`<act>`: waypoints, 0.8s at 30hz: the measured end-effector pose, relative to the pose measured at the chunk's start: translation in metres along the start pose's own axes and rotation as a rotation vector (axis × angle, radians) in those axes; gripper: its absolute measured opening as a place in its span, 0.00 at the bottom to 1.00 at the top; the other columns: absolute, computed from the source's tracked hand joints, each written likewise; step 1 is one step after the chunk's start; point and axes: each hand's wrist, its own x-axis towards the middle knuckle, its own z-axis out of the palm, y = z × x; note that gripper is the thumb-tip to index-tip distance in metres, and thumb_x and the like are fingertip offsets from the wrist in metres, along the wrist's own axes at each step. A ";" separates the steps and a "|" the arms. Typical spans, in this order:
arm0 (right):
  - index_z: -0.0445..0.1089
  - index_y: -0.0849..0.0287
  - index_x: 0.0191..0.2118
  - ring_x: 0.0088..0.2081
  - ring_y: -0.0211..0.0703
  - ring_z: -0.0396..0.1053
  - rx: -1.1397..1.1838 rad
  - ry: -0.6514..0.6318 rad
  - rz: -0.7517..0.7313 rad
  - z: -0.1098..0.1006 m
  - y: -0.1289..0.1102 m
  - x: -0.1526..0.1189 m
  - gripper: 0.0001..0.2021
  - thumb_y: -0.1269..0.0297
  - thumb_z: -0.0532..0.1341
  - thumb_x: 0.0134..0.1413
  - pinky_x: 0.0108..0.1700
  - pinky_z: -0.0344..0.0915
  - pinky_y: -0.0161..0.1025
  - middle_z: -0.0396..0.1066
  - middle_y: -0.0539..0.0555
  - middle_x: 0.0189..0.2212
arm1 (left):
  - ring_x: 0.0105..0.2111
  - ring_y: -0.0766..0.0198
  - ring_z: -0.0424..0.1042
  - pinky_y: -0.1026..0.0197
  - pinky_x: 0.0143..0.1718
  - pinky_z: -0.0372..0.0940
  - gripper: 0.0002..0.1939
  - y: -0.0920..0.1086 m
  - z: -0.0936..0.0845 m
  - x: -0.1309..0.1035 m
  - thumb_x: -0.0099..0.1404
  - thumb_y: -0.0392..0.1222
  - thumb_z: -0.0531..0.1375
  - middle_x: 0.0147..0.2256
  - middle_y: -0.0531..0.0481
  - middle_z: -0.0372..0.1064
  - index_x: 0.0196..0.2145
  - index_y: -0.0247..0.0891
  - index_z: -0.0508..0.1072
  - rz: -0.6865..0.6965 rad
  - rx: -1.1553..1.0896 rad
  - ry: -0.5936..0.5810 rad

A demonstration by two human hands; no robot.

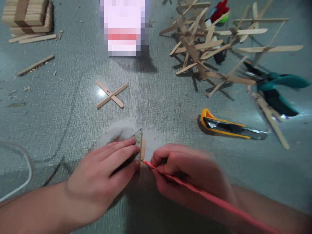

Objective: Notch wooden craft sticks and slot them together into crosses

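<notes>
My left hand (107,172) presses a clear triangular set square (138,136) down on the table, its fingers stretched over it and its upright edge against a wooden craft stick (143,148). Part of the set square is hidden under the fingers. In my right hand (187,175) a long red pencil (195,189) is pinched, its dark tip touching the stick at the set square's edge. Beyond my hands lie two craft sticks crossed in an X (111,95), one with a small dark mark.
An orange utility knife (226,126) lies at right, with teal-handled pliers (273,83) and joined craft sticks (197,48) behind. Bundled sticks (29,14) are at the far left. A blurred-out white object (122,19) stands at the back. A white cable (29,162) curves at left.
</notes>
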 end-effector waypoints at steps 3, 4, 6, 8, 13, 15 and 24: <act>0.57 0.52 0.31 0.25 0.35 0.70 0.007 -0.004 0.009 -0.001 0.000 0.000 0.17 0.81 0.62 0.56 0.26 0.64 0.33 0.73 0.46 0.27 | 0.52 0.53 0.84 0.51 0.56 0.81 0.05 0.000 0.001 -0.001 0.77 0.35 0.60 0.49 0.42 0.83 0.45 0.34 0.77 0.001 -0.008 0.003; 0.57 0.52 0.31 0.25 0.35 0.70 0.008 0.000 0.017 -0.001 0.000 0.000 0.16 0.81 0.62 0.56 0.26 0.64 0.33 0.73 0.46 0.28 | 0.53 0.53 0.84 0.52 0.57 0.81 0.05 0.000 0.001 -0.001 0.78 0.35 0.60 0.50 0.42 0.83 0.45 0.34 0.77 0.000 -0.008 0.003; 0.58 0.52 0.31 0.26 0.35 0.71 0.005 0.007 0.026 -0.002 0.001 0.000 0.16 0.80 0.63 0.56 0.26 0.65 0.33 0.74 0.46 0.29 | 0.53 0.53 0.83 0.52 0.57 0.81 0.06 0.000 0.001 -0.001 0.78 0.35 0.60 0.50 0.42 0.83 0.45 0.35 0.77 -0.002 0.000 0.003; 0.58 0.52 0.31 0.26 0.35 0.72 -0.004 0.010 0.027 -0.002 0.002 0.000 0.16 0.80 0.63 0.56 0.26 0.66 0.33 0.75 0.46 0.29 | 0.53 0.53 0.83 0.52 0.57 0.81 0.06 0.001 0.001 -0.001 0.78 0.35 0.59 0.50 0.42 0.83 0.45 0.35 0.77 -0.006 0.005 0.003; 0.59 0.52 0.31 0.26 0.36 0.72 -0.017 0.027 0.028 -0.001 0.000 0.001 0.15 0.79 0.63 0.56 0.26 0.66 0.33 0.75 0.46 0.29 | 0.53 0.53 0.84 0.52 0.56 0.82 0.06 0.002 -0.001 0.000 0.78 0.35 0.59 0.50 0.44 0.83 0.46 0.36 0.77 -0.025 0.001 -0.021; 0.57 0.52 0.31 0.25 0.36 0.70 -0.013 0.010 0.021 -0.001 -0.001 0.001 0.16 0.80 0.62 0.56 0.26 0.65 0.34 0.73 0.46 0.28 | 0.53 0.54 0.84 0.52 0.55 0.82 0.06 0.001 -0.001 0.000 0.78 0.35 0.59 0.50 0.44 0.83 0.45 0.37 0.77 -0.029 -0.003 -0.019; 0.59 0.52 0.31 0.27 0.35 0.73 -0.021 0.034 0.016 0.000 0.001 -0.001 0.15 0.80 0.63 0.54 0.28 0.68 0.32 0.75 0.46 0.30 | 0.53 0.52 0.84 0.52 0.56 0.81 0.08 -0.001 -0.003 0.001 0.79 0.35 0.58 0.49 0.42 0.84 0.46 0.34 0.78 0.001 -0.020 -0.023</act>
